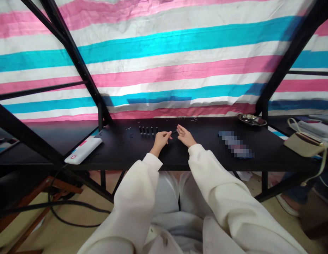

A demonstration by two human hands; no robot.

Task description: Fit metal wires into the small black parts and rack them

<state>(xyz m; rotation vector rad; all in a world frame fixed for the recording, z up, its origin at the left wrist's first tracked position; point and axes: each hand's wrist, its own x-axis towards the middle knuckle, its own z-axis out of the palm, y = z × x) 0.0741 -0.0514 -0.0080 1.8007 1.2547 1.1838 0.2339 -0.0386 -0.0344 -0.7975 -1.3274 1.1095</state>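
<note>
My left hand (161, 140) is closed, with thumb and finger pinched on one end of a small dark stick-like piece (174, 132). Facing it, my right hand (186, 136) has its fingers stretched out and somewhat apart. Its fingertips are at the other end of the piece; whether they grip it I cannot make out. Left of my hands, several short black tubes with light-coloured ends (147, 131) stand in a row on the black table (201, 155). Thin whitish scraps (193, 119) lie behind my hands, near the table's back edge.
A white phone-like block (84, 150) lies at left, and a round metal dish (251, 120) sits at back right. A blurred-out packet (236, 144) is on the right. Farther right is a beige pouch (306, 144) with a strap. Black frame bars (74, 56) flank the striped sheet (174, 67).
</note>
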